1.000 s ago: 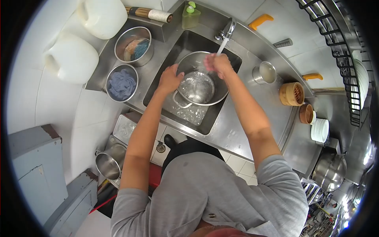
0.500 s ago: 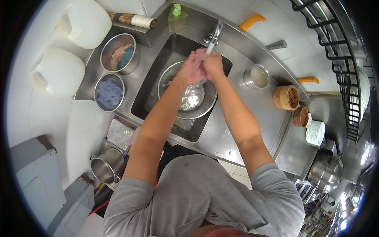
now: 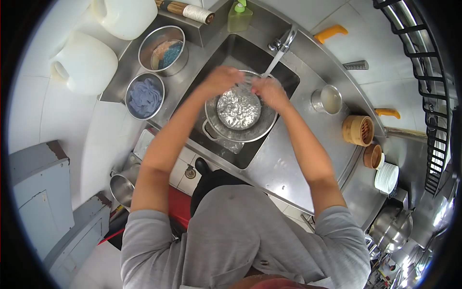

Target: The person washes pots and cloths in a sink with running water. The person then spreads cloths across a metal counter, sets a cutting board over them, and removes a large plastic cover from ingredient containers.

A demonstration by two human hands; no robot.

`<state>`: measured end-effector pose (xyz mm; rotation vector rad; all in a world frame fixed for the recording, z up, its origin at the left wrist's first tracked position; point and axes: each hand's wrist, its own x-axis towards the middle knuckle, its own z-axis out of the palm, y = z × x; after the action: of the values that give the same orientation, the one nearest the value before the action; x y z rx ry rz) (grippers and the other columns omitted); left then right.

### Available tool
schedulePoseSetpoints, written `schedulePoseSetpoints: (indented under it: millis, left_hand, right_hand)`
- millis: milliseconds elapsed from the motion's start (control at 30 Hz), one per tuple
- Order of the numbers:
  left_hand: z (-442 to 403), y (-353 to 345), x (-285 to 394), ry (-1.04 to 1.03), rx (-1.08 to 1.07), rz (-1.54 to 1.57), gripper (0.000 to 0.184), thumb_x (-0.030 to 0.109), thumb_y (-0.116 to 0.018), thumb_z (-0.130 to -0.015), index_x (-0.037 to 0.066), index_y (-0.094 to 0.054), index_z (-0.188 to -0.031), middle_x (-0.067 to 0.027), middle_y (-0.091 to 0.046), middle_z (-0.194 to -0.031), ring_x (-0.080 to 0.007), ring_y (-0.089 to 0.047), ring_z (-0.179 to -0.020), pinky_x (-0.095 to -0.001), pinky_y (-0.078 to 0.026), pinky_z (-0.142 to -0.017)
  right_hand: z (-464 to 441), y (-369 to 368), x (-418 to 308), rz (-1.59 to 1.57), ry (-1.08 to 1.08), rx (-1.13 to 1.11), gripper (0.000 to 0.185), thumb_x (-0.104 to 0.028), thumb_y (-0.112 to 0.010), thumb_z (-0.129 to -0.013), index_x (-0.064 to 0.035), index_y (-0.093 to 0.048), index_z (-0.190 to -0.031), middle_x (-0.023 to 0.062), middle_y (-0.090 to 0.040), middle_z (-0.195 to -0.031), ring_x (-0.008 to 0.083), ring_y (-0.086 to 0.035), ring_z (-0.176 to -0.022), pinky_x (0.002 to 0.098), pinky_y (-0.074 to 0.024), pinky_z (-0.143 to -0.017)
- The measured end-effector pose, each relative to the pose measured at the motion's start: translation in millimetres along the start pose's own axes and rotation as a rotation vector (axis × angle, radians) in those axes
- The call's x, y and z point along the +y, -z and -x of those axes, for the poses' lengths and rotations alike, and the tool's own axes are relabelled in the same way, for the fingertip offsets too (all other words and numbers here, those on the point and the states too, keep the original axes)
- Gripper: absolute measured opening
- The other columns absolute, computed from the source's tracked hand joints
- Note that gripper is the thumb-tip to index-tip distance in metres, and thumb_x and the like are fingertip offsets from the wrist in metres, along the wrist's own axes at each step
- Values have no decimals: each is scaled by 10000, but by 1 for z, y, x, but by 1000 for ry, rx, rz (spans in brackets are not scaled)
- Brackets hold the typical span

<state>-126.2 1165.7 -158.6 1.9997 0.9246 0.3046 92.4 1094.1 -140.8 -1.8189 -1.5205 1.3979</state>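
Note:
Water runs from the tap (image 3: pixel 288 41) into a large metal pot (image 3: pixel 211 126) in the sink (image 3: pixel 253 156). Inside that pot the water (image 3: pixel 239 108) ripples. Over the pot's far left rim is my left hand (image 3: pixel 224 80), its fingers smeared by motion. My right hand (image 3: pixel 270 91) is over the pot's right side, just below the water stream; its fingers are blurred too. The two hands are a little apart, and no object can be made out in either.
Left of the sink stand a pot with a blue scrubber (image 3: pixel 173 54) and a bowl with a blue cloth (image 3: pixel 145 98). A soap bottle (image 3: pixel 239 18) is behind. To the right are a metal cup (image 3: pixel 327 99), a bamboo steamer (image 3: pixel 357 130) and stacked white plates (image 3: pixel 386 177).
Half a second ago both hands were together under the running water. They have since come apart and lower over the pot. The camera view has shifted slightly.

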Motion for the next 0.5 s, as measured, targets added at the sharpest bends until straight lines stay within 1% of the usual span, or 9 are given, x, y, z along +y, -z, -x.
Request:
schedulePoseSetpoints:
  millis: [33, 67, 100, 133, 167, 267, 300, 367, 500]
  left_hand:
    - [27, 18, 3, 35, 109, 28, 401, 373, -535, -1009, 15, -682, -1109, -92, -722, -972, -177, -670, -960, -307, -516, -840]
    - [56, 40, 16, 68, 224, 52, 369, 333, -550, -1006, 7, -677, -1125, -87, -722, -977, -151, -664, -939, -284, -509, -827]
    - [80, 53, 21, 146, 261, 192, 335, 286, -559, -999, -4, -681, -1116, -77, -717, -928, -135, -661, -887, -276, -504, -795]
    - [103, 59, 21, 227, 297, 333, 302, 239, -569, -992, -16, -684, -1107, -67, -711, -879, -119, -659, -835, -267, -500, -763]
    - [122, 60, 14, 250, 323, 311, 292, 222, -575, -991, -11, -677, -1134, -63, -711, -898, -109, -649, -845, -263, -495, -768]
    - [176, 62, 20, 301, 343, 296, 302, 212, -586, -992, -11, -658, -1182, -53, -705, -933, -100, -635, -870, -254, -491, -782]
    - [194, 59, 26, 320, 339, 304, 311, 215, -588, -993, -14, -651, -1193, -50, -702, -941, -99, -633, -878, -251, -491, -787]
    - [229, 49, 36, 334, 363, 333, 315, 212, -600, -988, -20, -645, -1197, -47, -694, -936, -103, -628, -877, -256, -493, -790]
    - [291, 43, 67, 422, 415, 434, 317, 202, -607, -985, -22, -638, -1206, -47, -688, -941, -115, -625, -900, -273, -496, -805]
  right_hand:
    - [46, -3, -39, 409, -29, -48, 385, -386, -695, -863, -48, -695, -1047, 176, -705, -967, 378, -670, -968, 479, -525, -840]
    - [76, -22, -39, 629, 1, -114, 450, -411, -712, -844, -56, -669, -1115, 167, -685, -1060, 377, -641, -1045, 477, -518, -885]
    - [104, -37, -37, 848, 31, -184, 525, -437, -729, -825, -63, -642, -1183, 158, -665, -1153, 376, -611, -1122, 475, -512, -930]
    - [120, -56, -12, 902, 92, -304, 652, -494, -718, -815, -59, -573, -1278, 177, -594, -1275, 347, -566, -1200, 455, -508, -966]
    - [132, -72, 11, 906, 234, -208, 519, -459, -716, -808, -63, -653, -1137, 161, -655, -1166, 330, -622, -1095, 448, -522, -923]
    - [108, -86, 52, 1029, 235, -208, 366, -407, -715, -799, -71, -700, -942, 128, -706, -992, 317, -662, -958, 439, -548, -823]
    - [102, -82, 55, 1024, 282, -89, 282, -368, -702, -798, -86, -701, -797, 88, -712, -816, 306, -676, -852, 442, -557, -712]
    - [90, -55, 29, 1030, 331, -68, 342, -421, -681, -834, -82, -699, -791, 104, -702, -768, 312, -676, -841, 453, -554, -657]
    - [78, -31, -14, 923, 290, 59, 433, -507, -660, -855, -84, -691, -766, 117, -690, -763, 321, -667, -836, 466, -542, -665]
